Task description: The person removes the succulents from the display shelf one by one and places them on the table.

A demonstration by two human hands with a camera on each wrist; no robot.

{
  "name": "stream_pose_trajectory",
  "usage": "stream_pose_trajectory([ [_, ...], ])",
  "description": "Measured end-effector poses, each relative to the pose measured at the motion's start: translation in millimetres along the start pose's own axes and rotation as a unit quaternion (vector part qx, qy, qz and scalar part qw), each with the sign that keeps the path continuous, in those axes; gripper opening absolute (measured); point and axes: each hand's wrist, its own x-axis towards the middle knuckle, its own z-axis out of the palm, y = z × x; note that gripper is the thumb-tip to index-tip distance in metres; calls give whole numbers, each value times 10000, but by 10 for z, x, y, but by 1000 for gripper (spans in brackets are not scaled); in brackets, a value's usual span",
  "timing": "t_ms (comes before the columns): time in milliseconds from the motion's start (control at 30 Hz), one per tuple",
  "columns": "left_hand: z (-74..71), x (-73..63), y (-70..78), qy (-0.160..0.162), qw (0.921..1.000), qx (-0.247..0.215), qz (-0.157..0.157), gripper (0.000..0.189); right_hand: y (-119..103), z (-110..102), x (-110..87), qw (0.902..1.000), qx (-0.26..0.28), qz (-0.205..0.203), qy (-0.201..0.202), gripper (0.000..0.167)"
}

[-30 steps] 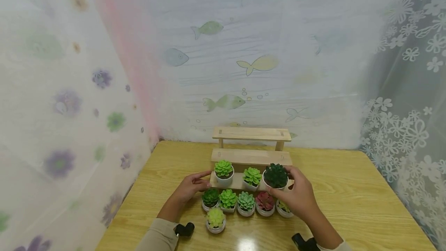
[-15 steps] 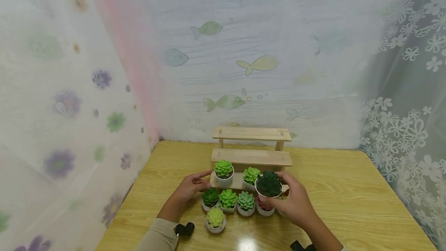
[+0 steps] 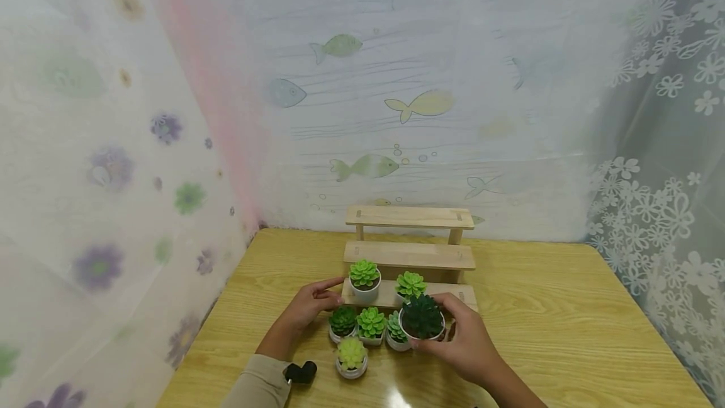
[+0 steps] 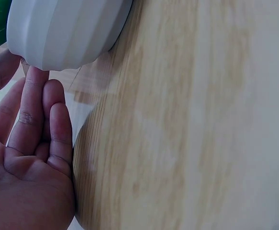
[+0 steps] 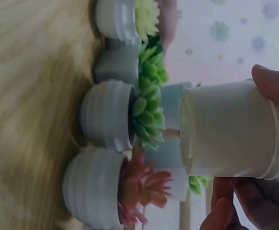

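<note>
My right hand point(image 3: 467, 342) grips a white pot with a dark green succulent point(image 3: 421, 318) by its sides. In the right wrist view the smooth white pot point(image 5: 232, 129) is tipped sideways to the camera, thumb near its rim. It is held over the front row, hiding the red succulent point(image 5: 141, 187) from the head view. My left hand point(image 3: 306, 307) is at the left end of the bottom step of the wooden plant stand point(image 3: 408, 255), fingers extended. Fingertips reach right to a ribbed white pot point(image 4: 65, 33) in the left wrist view.
A bright green succulent point(image 3: 364, 274) and another green one point(image 3: 410, 284) stand on the bottom step. Before it on the table point(image 3: 544, 332) are a dark green point(image 3: 342, 321), a bright green point(image 3: 371, 322) and a pale green succulent point(image 3: 395, 327), with a yellow-green one point(image 3: 351, 354) in front.
My right hand has carried the dark green succulent left and toward me, from the bottom step's right end to over the front row. The left hand has kept its place.
</note>
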Motion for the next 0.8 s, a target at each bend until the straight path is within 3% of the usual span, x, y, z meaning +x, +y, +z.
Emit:
stream_pose_trajectory([
  [433,9,-1,-12,19,10000,17,1,58,75,164,-74,9978,-118,-625,-186,64],
  [667,8,-5,-4,24,10000,52,12,58,84,191,-74,9945,-78,-774,-696,68],
  [800,7,-6,-10,29,10000,34,16,58,69,198,-72,9930,-314,-863,-747,64],
])
